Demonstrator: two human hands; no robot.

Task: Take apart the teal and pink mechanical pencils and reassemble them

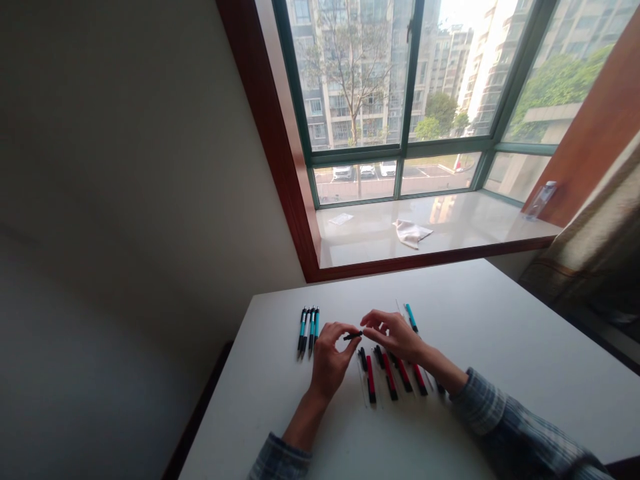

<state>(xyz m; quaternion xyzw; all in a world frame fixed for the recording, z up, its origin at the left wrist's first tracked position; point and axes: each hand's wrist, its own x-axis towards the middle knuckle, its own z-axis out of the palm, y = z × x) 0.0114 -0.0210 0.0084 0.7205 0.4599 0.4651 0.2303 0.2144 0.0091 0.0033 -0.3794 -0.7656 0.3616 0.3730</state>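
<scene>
My left hand (331,353) pinches a small black pen part (352,336) between thumb and fingertips, above the white table. At the part's right end, the thumb and index finger of my right hand (393,333) close in on its tip. Whether they hold another small piece there is too small to tell. Below both hands lie several red pen barrels (371,380) with black ends, with black pen parts (363,359) and thin white refills (363,387) beside them. My right hand and forearm partly cover this row.
Several turquoise-and-black pens (307,331) lie side by side on the white table (400,440), left of my hands. A turquoise barrel (411,318) lies beyond my right hand. Behind the table, a windowsill (360,247) holds a crumpled cloth (413,233) and a clear bottle (541,200).
</scene>
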